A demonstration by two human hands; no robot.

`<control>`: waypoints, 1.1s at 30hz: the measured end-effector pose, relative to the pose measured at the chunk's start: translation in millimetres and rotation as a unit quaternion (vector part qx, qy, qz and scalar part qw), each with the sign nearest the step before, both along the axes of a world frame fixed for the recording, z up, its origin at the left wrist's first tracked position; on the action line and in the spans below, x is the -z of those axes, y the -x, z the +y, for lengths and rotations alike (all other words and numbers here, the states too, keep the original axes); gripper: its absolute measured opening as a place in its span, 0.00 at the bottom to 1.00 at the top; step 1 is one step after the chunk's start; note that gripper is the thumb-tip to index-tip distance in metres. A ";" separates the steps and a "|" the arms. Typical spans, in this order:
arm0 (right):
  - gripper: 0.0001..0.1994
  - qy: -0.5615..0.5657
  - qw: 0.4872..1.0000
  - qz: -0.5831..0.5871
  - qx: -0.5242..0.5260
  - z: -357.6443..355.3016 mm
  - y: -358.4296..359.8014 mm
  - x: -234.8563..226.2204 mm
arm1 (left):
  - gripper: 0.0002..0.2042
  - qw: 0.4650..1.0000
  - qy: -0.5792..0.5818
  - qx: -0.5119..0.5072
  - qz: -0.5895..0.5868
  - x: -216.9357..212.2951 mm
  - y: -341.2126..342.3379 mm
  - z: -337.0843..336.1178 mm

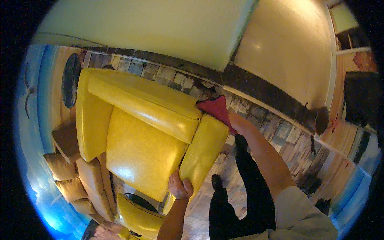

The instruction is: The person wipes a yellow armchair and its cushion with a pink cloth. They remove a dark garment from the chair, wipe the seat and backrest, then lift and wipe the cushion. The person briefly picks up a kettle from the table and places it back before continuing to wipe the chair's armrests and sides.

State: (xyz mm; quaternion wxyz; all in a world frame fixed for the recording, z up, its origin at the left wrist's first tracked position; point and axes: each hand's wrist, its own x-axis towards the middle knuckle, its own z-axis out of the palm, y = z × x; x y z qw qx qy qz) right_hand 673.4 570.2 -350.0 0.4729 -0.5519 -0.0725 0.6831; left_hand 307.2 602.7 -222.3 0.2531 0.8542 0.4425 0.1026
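A yellow leather-look armchair (144,148) stands in front of me, its backrest on the far side. My left hand (181,187) is closed on the front end of the right armrest (206,148), with the fingers on its inner side beside the seat cushion. Farther back, my right hand (235,121) has a dark red cloth (216,107) against the chair's rear corner, where armrest and backrest meet. The cloth covers most of that hand's fingers.
Behind the chair runs a pale green wall (152,32) with a dark baseboard. Another yellow seat (140,220) stands close at the near left. A brown sofa (94,184) with cushions lies beyond it. Patchwork-patterned flooring (276,132) stretches to the right.
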 end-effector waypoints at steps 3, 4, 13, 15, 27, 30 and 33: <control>0.24 -0.066 0.988 -0.086 -0.109 36.9 -6.5 -80.8 | 0.27 1.000 -0.015 -0.002 0.017 0.0 6.2 0.5; 0.26 -0.092 0.980 -0.106 -0.139 55.3 -6.2 -98.2 | 0.27 1.000 -0.020 0.005 0.022 -0.3 7.3 -0.6; 0.24 0.030 0.976 0.026 -0.216 166.3 5.4 -23.9 | 0.25 0.998 0.003 0.000 0.056 -4.0 2.7 3.8; 0.24 0.092 0.978 0.052 -0.182 155.9 4.7 -27.8 | 0.26 0.998 0.021 -0.009 0.062 -2.5 3.0 4.5; 0.42 -0.213 0.597 -0.726 -0.265 279.6 112.1 -165.3 | 0.31 0.994 0.080 -0.047 0.058 -8.5 8.8 3.8; 0.44 -0.194 0.565 -0.753 -0.275 377.4 139.5 -159.0 | 0.30 0.993 0.094 -0.055 0.055 -12.1 5.0 6.2; 0.46 -0.191 0.572 -0.754 -0.259 477.6 165.4 -145.2 | 0.30 0.991 0.109 -0.065 0.036 -10.1 5.0 2.8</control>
